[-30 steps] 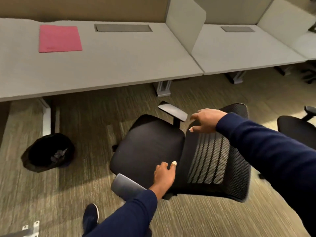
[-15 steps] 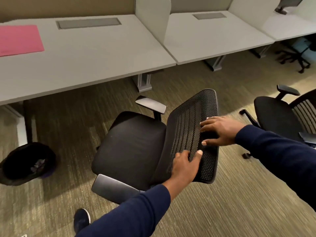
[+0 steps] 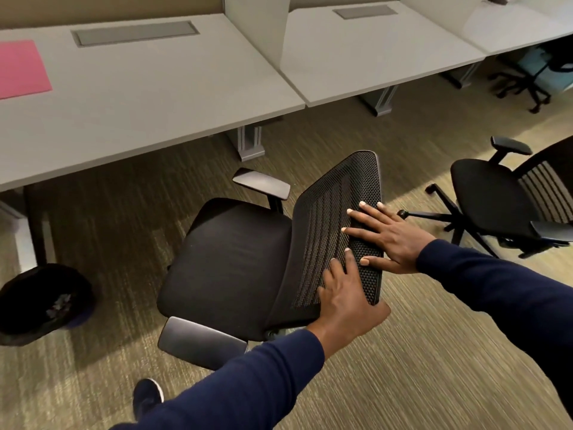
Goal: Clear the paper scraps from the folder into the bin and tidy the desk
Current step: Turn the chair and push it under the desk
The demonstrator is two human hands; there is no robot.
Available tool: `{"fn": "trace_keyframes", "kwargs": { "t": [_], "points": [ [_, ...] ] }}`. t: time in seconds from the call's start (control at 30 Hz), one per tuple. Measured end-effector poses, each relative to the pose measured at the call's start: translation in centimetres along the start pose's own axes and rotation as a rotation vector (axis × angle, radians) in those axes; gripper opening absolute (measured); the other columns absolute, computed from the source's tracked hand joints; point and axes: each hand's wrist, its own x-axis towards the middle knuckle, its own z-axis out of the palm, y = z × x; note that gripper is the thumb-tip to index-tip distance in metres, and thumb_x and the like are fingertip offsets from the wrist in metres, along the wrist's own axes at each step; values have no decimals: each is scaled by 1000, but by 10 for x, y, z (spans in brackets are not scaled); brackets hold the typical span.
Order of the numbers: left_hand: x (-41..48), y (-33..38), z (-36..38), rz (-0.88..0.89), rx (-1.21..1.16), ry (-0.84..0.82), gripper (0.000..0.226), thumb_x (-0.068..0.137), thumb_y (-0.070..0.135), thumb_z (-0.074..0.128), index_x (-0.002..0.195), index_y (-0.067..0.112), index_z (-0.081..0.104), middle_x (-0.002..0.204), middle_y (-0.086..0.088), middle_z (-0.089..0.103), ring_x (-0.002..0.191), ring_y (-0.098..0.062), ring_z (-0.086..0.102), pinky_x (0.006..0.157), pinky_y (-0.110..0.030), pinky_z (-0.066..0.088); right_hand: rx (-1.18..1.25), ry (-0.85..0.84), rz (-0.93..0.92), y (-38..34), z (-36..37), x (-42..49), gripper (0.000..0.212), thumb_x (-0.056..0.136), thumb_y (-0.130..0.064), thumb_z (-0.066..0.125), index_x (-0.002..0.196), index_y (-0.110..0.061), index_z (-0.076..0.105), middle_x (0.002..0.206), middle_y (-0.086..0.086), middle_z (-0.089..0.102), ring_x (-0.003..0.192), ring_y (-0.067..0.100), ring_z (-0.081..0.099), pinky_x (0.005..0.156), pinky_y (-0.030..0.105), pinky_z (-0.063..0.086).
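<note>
Chair in hand: a black office chair (image 3: 235, 262) stands on the carpet, just in front of the grey desk (image 3: 148, 97), its seat turned toward the desk.
Left hand: the left hand (image 3: 347, 302) lies with fingers spread over the lower corner of the mesh backrest (image 3: 338, 231), its thumb side wrapped round the edge.
Right hand: the right hand (image 3: 387, 237) rests flat, fingers splayed, on the backrest's top rim.
Handling: the chair looks heavy but probably rolls on castors; the mesh likely gives, so the stiff frame edge is the better hold.
Folder: one pink folder (image 3: 21, 69) lies flat at the desk's far left, likely light and floppy.
Bin: one black-lined bin (image 3: 40, 302) sits on the floor under the desk's left end, scraps showing inside.
Count: three chairs in view, counting a second chair (image 3: 508, 200) to the right and a third chair (image 3: 527, 76) farther off; two desks.
</note>
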Motion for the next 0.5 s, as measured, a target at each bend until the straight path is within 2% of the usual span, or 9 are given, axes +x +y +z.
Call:
{"fn": "trace_keyframes", "kwargs": {
  "t": [0.13,0.3,0.5],
  "points": [
    [5,-12,-9,61,-18,42,120,65,63,63,159,24,-1,156,-3,18,144,-29,21,116,-53,28,38,73,-14,-2,2,13,75,93,-74,29,157,-35,26,168,6,14,156,27,-5,125,55,3],
    [4,-28,-22,138,-9,54,116,65,65,57,158,29,-2,162,-1,11,148,-27,13,119,-55,22,20,81,-52,-8,-6,37,76,89,-75,29,146,-29,47,160,9,36,155,31,11,123,58,9],
    [3,-55,-47,146,-43,95,112,69,62,59,159,30,1,161,-1,13,148,-24,14,118,-51,26,20,131,-53,-25,-11,68,78,87,-77,27,139,-28,55,150,5,49,152,32,24,122,59,11]
  ]
}}
